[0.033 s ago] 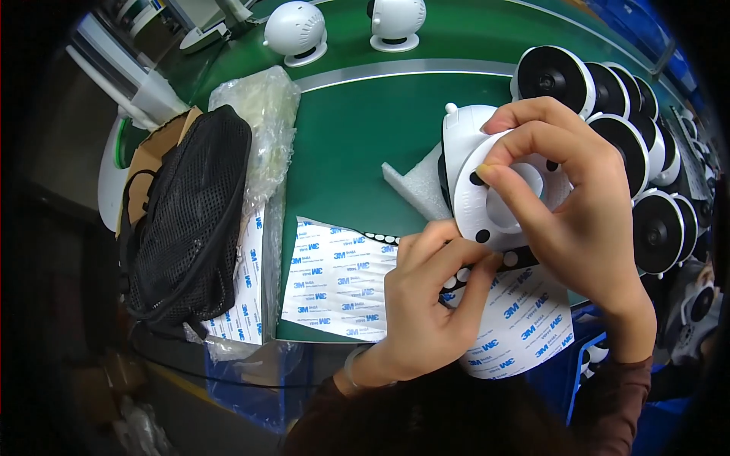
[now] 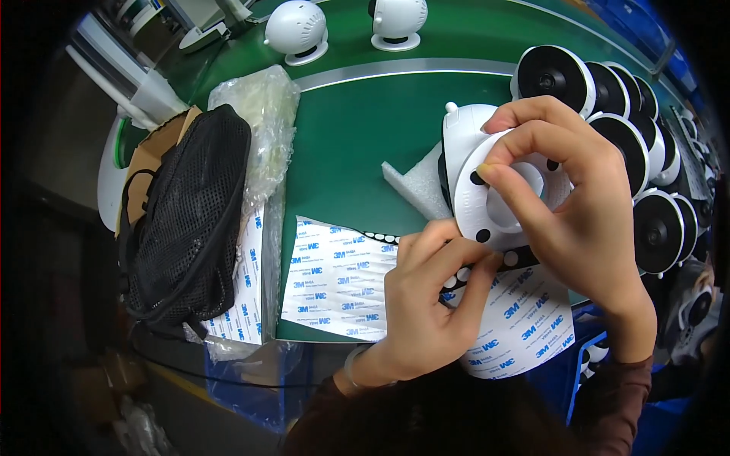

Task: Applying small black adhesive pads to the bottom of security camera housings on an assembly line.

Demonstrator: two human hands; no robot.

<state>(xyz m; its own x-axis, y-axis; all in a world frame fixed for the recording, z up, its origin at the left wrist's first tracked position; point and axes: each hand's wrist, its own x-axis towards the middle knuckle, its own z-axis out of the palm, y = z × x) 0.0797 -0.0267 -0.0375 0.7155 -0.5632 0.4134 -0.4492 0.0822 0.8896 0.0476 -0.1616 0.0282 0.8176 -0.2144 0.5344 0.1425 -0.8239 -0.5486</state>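
Note:
My right hand [image 2: 582, 194] holds a white round camera [image 2: 465, 121] tipped so the ring-shaped underside of its base [image 2: 473, 205] shows. Several black round pads sit on that ring; my right thumb rests at one pad [image 2: 477, 177]. Just below, my left hand [image 2: 433, 311] is closed, thumb and finger pinching the black perforated strip along the edge of a white adhesive-pad sheet [image 2: 334, 281]. The left fingertips are close to the base's lower rim, and whether a loose pad is between them is hidden. The sheet curves under the left hand toward the right forearm.
Several white cameras with black fronts [image 2: 553, 80] crowd the right side. Two more cameras [image 2: 296, 32] stand at the back. White foam [image 2: 418, 186] lies on the green table [image 2: 350, 144]. Left are a black mesh bag [image 2: 190, 220] and clear plastic wrap [image 2: 262, 114]; a blue bin [image 2: 576, 380] sits lower right.

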